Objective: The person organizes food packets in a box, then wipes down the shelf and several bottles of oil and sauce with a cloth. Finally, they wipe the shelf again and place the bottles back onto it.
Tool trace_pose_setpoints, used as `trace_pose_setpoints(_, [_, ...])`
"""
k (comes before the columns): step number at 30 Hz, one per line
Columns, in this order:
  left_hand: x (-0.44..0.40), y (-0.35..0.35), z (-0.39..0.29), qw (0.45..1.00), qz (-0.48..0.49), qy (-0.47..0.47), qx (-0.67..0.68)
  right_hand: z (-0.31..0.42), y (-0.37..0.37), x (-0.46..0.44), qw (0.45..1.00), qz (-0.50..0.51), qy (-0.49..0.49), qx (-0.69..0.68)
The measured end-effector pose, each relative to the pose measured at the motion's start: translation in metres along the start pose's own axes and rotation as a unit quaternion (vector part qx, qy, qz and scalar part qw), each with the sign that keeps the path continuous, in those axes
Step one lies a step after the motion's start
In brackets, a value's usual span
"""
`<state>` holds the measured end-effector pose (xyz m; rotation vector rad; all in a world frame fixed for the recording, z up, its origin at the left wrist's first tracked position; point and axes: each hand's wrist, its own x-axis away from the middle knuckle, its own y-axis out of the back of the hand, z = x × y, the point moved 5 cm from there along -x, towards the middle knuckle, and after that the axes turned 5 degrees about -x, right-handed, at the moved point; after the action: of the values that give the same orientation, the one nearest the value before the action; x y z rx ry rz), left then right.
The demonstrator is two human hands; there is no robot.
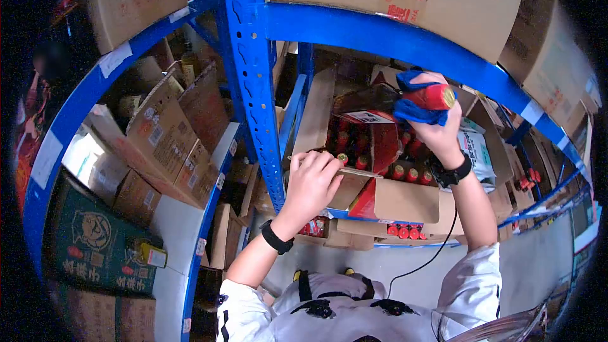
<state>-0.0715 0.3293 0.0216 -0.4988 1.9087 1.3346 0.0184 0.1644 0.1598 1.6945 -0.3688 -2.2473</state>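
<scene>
My right hand (438, 128) is wrapped round a red-capped bottle (430, 96) with a gold top, a blue cloth (411, 113) bunched between palm and bottle. The bottle is tilted, its cap toward me; a dark body with a white label extends to the left, partly hidden by the cloth. Below it, an open cardboard box (405, 199) on the shelf holds several upright red-capped bottles (399, 171) and a red divider (385, 145). My left hand (311, 180) has its fingers curled over the box's near left edge.
A blue shelf post (250, 76) stands left of the box, with a blue beam (380, 28) crossing above. Cartons (168, 133) line the left shelf beside a green box (101, 234). A white packet (476, 155) sits right of the bottles. A black cable (437, 253) hangs near my right arm.
</scene>
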Motion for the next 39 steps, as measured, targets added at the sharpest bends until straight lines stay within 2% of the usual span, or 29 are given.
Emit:
trace_pose_setpoints(1, [0.002,-0.001,0.001,1.0,-0.002,-0.002,0.002,0.001,-0.007,0.0,1.0,-0.003,-0.006,0.011])
trace_pose_setpoints(2, [0.003,0.001,0.001,1.0,-0.016,-0.005,0.01,-0.001,-0.014,0.002,0.997,-0.028,-0.061,-0.032])
trace_pose_setpoints(3, [0.004,-0.001,0.003,1.0,-0.015,-0.009,0.017,-0.001,-0.018,0.006,0.996,-0.044,-0.082,0.004])
trace_pose_setpoints(10, [0.019,-0.002,0.006,0.999,-0.036,-0.02,0.033,-0.029,-0.034,0.026,0.969,-0.17,-0.174,0.046])
trace_pose_setpoints(11, [0.02,-0.002,0.005,0.998,-0.031,-0.023,0.039,-0.034,-0.032,0.025,0.964,-0.159,-0.179,0.115])
trace_pose_setpoints(13, [0.017,0.0,0.005,0.997,-0.058,-0.024,0.051,-0.055,-0.031,0.027,0.956,-0.19,-0.212,0.069])
trace_pose_setpoints(16, [0.016,-0.003,0.006,0.996,-0.063,-0.017,0.058,-0.081,-0.034,0.031,0.937,-0.226,-0.238,0.12])
trace_pose_setpoints(19, [0.017,-0.002,0.007,0.995,-0.065,-0.025,0.064,-0.086,-0.036,0.029,0.93,-0.216,-0.233,0.184])
trace_pose_setpoints(21, [0.018,-0.003,0.008,0.995,-0.062,-0.027,0.067,-0.088,-0.034,0.025,0.921,-0.223,-0.265,0.179])
trace_pose_setpoints(23, [0.02,-0.004,0.007,0.995,-0.059,-0.028,0.071,-0.081,-0.035,0.018,0.915,-0.201,-0.247,0.246])
trace_pose_setpoints(29, [0.024,-0.007,0.006,0.997,-0.044,-0.027,0.048,-0.087,-0.039,0.011,0.895,-0.194,-0.299,0.266])
trace_pose_setpoints(32, [0.024,-0.007,0.007,0.998,-0.038,-0.033,0.042,-0.083,-0.04,0.007,0.906,-0.192,-0.26,0.273])
trace_pose_setpoints(35, [0.023,-0.008,0.007,0.998,-0.031,-0.036,0.044,-0.085,-0.042,0.007,0.912,-0.161,-0.239,0.291])
trace_pose_setpoints(39, [0.021,-0.01,0.007,0.997,-0.043,-0.035,0.044,-0.089,-0.044,0.009,0.907,-0.103,-0.293,0.285])
